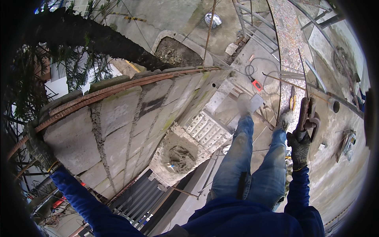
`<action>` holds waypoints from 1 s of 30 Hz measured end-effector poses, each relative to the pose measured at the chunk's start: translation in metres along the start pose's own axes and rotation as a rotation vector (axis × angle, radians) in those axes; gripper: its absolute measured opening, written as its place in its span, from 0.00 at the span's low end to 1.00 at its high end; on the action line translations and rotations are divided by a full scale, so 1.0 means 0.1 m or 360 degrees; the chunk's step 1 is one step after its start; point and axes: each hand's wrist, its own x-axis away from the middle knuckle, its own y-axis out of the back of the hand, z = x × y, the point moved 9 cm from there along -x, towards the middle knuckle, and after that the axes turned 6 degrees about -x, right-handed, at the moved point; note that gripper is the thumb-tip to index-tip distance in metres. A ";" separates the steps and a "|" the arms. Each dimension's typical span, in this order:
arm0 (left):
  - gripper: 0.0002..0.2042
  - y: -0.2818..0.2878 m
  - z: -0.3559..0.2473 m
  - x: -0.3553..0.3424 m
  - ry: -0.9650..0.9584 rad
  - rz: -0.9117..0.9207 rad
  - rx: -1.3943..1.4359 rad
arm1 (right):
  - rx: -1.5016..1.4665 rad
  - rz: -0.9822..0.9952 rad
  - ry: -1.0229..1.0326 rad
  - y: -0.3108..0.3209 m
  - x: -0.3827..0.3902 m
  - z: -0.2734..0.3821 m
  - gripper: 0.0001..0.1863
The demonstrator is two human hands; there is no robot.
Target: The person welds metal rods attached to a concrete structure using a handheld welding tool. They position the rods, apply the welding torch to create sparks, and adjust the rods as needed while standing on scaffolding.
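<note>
Brown, rusted metal forms the hooked, clamp-like fitting [303, 115]; my dark-gloved right hand [299, 148] is closed around its near end. My dark-gloved left hand [39, 148], well apart from the right, is at the rusty ribbed bars [134, 82] topping the pale block wall [114, 122]; I cannot determine its grip. Grey mortar [181, 152] lies between my hands.

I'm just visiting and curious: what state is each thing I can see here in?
Right hand: gloved, closed around the rusty metal piece.
Rusty metal piece: held, sticking out beyond the hand.
Left hand: gloved, at the wall's edge; grip unclear.
Wall: standing, rough joints showing.
Grey mix: heaped, uneven.
Orange-red tool: lying down.
Jeans: smudged.
</note>
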 end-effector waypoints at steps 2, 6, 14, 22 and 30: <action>0.20 -0.02 0.06 0.00 0.0125 0.0034 0.0173 | 0.0034 0.0036 -0.0021 0.01 -0.03 -0.09 0.15; 0.19 -0.05 0.11 -0.01 0.0230 0.0028 0.0322 | 0.0018 0.0004 0.0133 -0.13 -0.01 0.10 0.10; 0.17 -0.07 0.35 -0.01 0.0523 -0.0015 0.0706 | -0.0021 0.0097 -0.0189 -0.18 0.01 -0.12 0.20; 0.16 -0.06 0.26 -0.03 0.0509 -0.0139 0.0805 | 0.0110 0.0264 -0.0600 -0.47 0.04 -0.77 0.18; 0.13 -0.12 0.27 0.04 0.0657 -0.0239 0.0915 | 0.0294 0.0276 -0.0836 -0.51 0.30 -1.60 0.17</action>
